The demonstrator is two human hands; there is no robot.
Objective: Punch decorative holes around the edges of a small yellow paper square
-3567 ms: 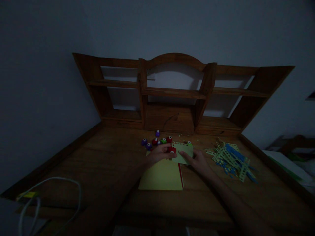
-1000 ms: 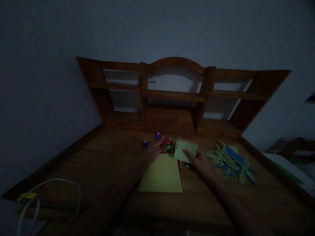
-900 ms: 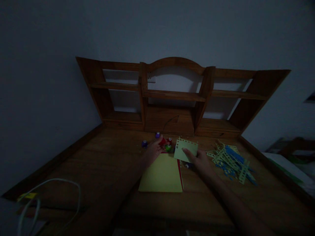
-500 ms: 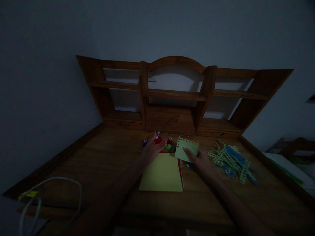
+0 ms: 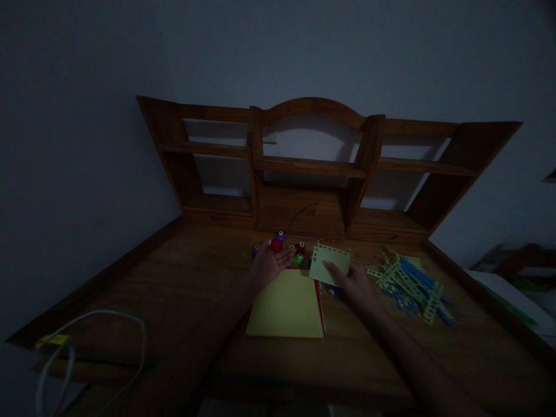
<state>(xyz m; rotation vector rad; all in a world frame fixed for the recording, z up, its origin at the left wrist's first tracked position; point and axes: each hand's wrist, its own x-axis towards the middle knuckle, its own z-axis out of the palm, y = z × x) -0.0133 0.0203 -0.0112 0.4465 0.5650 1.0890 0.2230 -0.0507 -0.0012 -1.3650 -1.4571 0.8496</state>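
Note:
My right hand [image 5: 356, 285] pinches a small pale green card [image 5: 330, 264] with punched holes along its edges, held just above the desk. My left hand [image 5: 268, 263] lies palm up with fingers stretched out beside a cluster of small round craft punches: a red one [image 5: 275, 245] at my fingertips, a green one [image 5: 297, 259], and purple ones [image 5: 280, 236] behind. A stack of yellow paper [image 5: 286, 307] with a red sheet under it lies below both hands.
A heap of punched green and blue paper strips [image 5: 408, 282] lies to the right. A wooden shelf unit [image 5: 310, 168] stands at the desk's back. A white cable [image 5: 93, 347] loops at the front left. The room is dim.
My left hand let go of the punch on the card, moved left to the punch cluster and turned palm up. The right hand lifted the card slightly and keeps holding it.

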